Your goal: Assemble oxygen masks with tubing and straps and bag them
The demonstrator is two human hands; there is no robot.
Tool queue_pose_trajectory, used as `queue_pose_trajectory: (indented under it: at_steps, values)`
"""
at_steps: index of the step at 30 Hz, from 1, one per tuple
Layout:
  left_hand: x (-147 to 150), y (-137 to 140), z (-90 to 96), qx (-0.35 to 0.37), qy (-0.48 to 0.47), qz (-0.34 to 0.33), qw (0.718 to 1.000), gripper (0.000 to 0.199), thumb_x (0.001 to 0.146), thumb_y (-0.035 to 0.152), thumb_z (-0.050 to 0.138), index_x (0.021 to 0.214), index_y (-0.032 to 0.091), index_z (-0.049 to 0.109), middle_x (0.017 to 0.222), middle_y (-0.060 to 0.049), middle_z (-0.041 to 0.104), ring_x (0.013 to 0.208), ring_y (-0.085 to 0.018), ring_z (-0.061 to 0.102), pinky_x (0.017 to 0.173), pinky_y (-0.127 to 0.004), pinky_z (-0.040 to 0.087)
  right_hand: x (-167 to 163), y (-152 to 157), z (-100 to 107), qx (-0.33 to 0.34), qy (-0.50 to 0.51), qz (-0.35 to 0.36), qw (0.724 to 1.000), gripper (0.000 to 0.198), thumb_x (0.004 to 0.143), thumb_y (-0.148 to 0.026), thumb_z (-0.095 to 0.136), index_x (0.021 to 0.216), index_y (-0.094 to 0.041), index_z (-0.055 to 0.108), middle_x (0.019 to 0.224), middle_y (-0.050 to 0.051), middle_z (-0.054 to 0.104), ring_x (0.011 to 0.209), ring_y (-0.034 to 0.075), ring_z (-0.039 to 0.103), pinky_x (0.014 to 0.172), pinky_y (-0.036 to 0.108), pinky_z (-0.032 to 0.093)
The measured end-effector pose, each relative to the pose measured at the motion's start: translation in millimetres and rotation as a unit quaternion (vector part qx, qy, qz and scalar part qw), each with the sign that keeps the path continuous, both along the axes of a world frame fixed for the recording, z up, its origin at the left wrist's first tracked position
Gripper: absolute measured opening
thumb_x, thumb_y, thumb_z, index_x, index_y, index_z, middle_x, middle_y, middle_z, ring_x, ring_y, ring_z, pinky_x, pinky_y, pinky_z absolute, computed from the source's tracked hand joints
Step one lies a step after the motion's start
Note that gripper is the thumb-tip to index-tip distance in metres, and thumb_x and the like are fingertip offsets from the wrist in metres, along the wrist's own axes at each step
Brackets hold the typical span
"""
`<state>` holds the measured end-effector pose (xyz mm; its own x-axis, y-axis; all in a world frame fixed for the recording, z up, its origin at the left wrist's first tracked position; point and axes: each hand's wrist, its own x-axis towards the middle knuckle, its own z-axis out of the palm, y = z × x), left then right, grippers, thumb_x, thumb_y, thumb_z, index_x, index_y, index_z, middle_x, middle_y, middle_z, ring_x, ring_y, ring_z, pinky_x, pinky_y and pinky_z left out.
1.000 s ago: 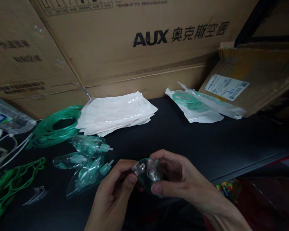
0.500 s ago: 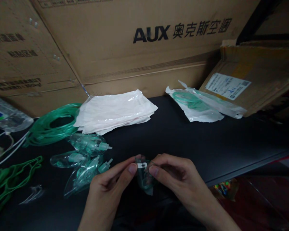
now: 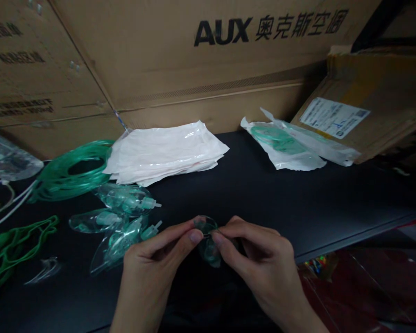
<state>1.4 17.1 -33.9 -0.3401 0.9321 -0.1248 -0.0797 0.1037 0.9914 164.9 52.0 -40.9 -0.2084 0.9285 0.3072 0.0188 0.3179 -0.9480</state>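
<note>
Right hand now nearer left hand, clear mask between them

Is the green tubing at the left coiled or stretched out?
Coiled: the green tubing lies in overlapping loops around an open middle.

Clear, green-tinted mask — pinched btwn L hand & R hand, part. hidden.

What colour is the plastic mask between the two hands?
The plastic mask is clear, tinted green; head view shows it.
</note>
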Motion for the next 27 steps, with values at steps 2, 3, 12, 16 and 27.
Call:
queue_pose_trajectory:
  at_steps: [2, 3, 12, 16, 27]
  values:
    - [-0.6, -0.2, -1.5, -0.005, 0.004, 0.009, 1.0, 0.013, 0.072, 0.03, 0.089, 0.084, 0.031, 0.086, 0.097, -0.003, 0.085, 0.093, -0.027, 0.082, 0.087, -0.037, 0.067, -2.3, -1.6, -1.0, 0.026, 0.007, -0.005, 1.0, 0.012, 0.088, -0.013, 0.072, 0.081, -0.019, 0.08, 0.065, 0.001, 0.069, 0.058, 0.015, 0.056, 0.054, 0.029, 0.044]
    - [-0.9, -0.1, -2.1, -0.005, 0.003, 0.01, 1.0, 0.013, 0.071, 0.031, 0.089, 0.083, 0.032, 0.086, 0.096, -0.002, 0.085, 0.091, -0.027, 0.082, 0.086, -0.037, 0.067, -3.2, -2.4, -1.5, 0.038, 0.012, -0.008, 0.999, 0.012, 0.088, -0.012, 0.072, 0.084, -0.019, 0.08, 0.066, 0.001, 0.069, 0.059, 0.015, 0.057, 0.054, 0.03, 0.045]
    - [1.8, 2.4, -3.3, 0.007, 0.01, 0.038, 0.999, 0.015, 0.068, 0.022, 0.09, 0.08, 0.032, 0.086, 0.093, 0.0, 0.085, 0.089, -0.023, 0.082, 0.085, -0.03, 0.067, -11.6, -10.7, -4.0, 0.137, 0.023, -0.032, 0.99, 0.031, 0.088, 0.001, 0.069, 0.104, -0.023, 0.081, 0.08, 0.004, 0.077, 0.067, 0.018, 0.065, 0.061, 0.034, 0.053]
    - [3.3, 2.0, -3.9, 0.03, 0.011, 0.062, 0.998, 0.015, 0.068, 0.023, 0.09, 0.079, 0.032, 0.086, 0.092, 0.001, 0.085, 0.087, -0.021, 0.082, 0.082, -0.027, 0.067, -14.1, -12.1, -4.8, 0.173, 0.006, -0.05, 0.984, 0.034, 0.086, 0.003, 0.071, 0.107, -0.023, 0.079, 0.08, 0.003, 0.076, 0.067, 0.017, 0.065, 0.064, 0.035, 0.054]
    - [1.0, 1.5, -4.1, 0.032, -0.007, -0.011, 0.999, 0.012, 0.083, 0.041, 0.083, 0.092, 0.033, 0.086, 0.105, 0.001, 0.084, 0.101, -0.017, 0.079, 0.09, -0.018, 0.061, -10.7, -9.1, 1.2, 0.067, 0.012, -0.035, 0.997, 0.025, 0.089, -0.005, 0.072, 0.1, -0.024, 0.084, 0.085, 0.002, 0.082, 0.069, 0.016, 0.07, 0.058, 0.029, 0.053]
